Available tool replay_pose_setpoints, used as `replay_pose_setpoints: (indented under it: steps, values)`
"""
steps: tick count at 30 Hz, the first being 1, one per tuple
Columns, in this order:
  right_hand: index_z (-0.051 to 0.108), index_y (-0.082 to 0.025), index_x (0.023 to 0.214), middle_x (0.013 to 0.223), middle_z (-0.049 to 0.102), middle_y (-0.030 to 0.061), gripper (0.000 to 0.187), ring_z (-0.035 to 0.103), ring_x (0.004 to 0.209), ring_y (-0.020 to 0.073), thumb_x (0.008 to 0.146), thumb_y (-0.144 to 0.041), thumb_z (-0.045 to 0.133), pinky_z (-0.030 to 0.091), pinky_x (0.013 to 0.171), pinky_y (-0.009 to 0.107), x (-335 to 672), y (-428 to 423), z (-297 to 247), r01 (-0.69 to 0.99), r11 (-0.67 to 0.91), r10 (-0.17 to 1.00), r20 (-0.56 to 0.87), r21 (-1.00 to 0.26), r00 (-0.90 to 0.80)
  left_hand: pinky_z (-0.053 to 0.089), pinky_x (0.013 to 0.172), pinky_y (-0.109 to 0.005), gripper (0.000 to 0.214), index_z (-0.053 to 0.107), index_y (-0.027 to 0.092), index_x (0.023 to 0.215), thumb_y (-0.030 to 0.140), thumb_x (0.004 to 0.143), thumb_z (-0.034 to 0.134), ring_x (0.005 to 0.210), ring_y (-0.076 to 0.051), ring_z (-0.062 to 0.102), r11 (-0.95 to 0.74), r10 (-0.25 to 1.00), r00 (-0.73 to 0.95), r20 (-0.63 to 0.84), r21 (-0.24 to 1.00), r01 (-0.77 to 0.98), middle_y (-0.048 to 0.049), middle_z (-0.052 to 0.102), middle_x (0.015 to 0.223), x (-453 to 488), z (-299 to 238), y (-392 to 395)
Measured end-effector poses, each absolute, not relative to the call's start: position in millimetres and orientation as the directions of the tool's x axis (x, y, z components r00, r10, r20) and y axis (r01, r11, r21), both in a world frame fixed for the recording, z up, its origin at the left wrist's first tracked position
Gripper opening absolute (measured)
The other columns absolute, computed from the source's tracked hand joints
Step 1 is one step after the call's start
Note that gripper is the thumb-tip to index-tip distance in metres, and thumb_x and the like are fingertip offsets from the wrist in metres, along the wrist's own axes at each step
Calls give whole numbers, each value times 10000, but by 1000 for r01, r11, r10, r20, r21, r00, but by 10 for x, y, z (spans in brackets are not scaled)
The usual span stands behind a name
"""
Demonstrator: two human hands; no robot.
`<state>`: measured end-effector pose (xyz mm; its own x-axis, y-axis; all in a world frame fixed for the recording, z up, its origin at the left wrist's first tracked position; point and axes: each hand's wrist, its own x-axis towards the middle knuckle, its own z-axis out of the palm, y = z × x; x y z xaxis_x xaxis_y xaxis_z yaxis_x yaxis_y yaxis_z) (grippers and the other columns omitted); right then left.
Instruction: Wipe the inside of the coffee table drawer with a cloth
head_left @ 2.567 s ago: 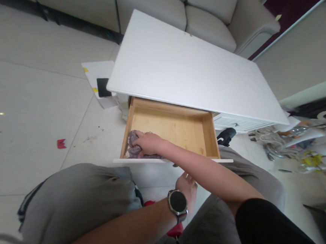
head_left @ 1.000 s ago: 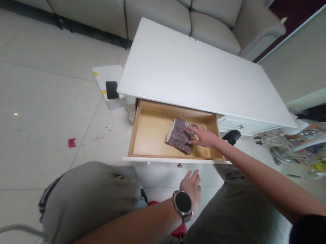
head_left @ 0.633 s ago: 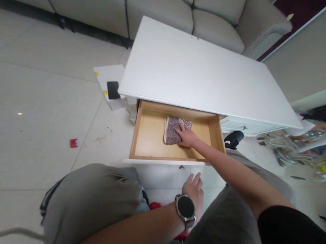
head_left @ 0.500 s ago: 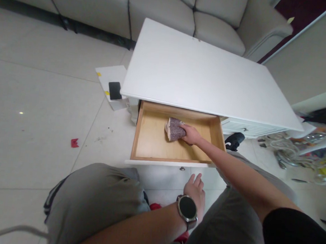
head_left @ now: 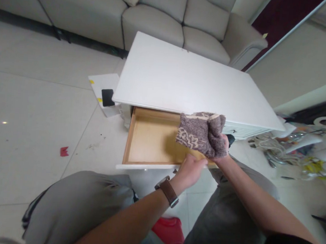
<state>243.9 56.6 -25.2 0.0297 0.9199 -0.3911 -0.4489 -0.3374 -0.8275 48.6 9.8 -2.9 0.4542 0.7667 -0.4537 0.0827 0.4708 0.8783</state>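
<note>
A folded brown-grey patterned cloth [head_left: 197,134] with cream edging and a cream motif is raised above the right part of the open drawer [head_left: 150,138]. My right hand [head_left: 223,151] is closed on its right end; most of the fingers are behind the fabric. My left hand [head_left: 191,171], with a watch [head_left: 168,190] at the wrist, is just below the cloth over the drawer's front edge. Its fingers are curled, and whether they pinch anything is hidden. The visible wooden drawer bottom is bare.
The drawer belongs to a white low table [head_left: 183,78]. Behind it stands a grey sofa [head_left: 154,21]. A white board [head_left: 98,81] with a black flat device [head_left: 107,97] lies left. Cables and clutter [head_left: 274,145] are at right; a red object [head_left: 169,231] lies between my legs.
My right hand has lifted the cloth from inside the drawer and moved it rightward, its patterned side now showing. My left hand has risen towards it, fingers curling from outstretched. The view has shifted slightly.
</note>
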Motion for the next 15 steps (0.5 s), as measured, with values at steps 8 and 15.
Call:
replay_pose_setpoints:
  steps: [8, 15]
  values:
    - [637, -228, 1295, 1142, 735, 138, 779, 568, 1263, 379, 844, -785, 330, 414, 1042, 608, 2418, 273, -82, 152, -251, 968, -251, -956, 25, 461, 1073, -431, 375, 681, 203, 956, 283, 612, 807, 1183, -270, 642, 514, 840, 294, -456, 496, -700, -66, 757, 1064, 556, -36, 194]
    - [670, -226, 1256, 1089, 772, 100, 603, 649, 1202, 341, 897, -648, 432, 465, 1074, 551, 2380, 278, 73, 138, -203, 977, -192, -969, 92, 477, 1024, -425, 486, 626, 219, 1114, 235, 666, 816, 1168, -253, 630, 533, 839, 287, -462, 593, -604, -80, 724, 1166, 505, -79, 280]
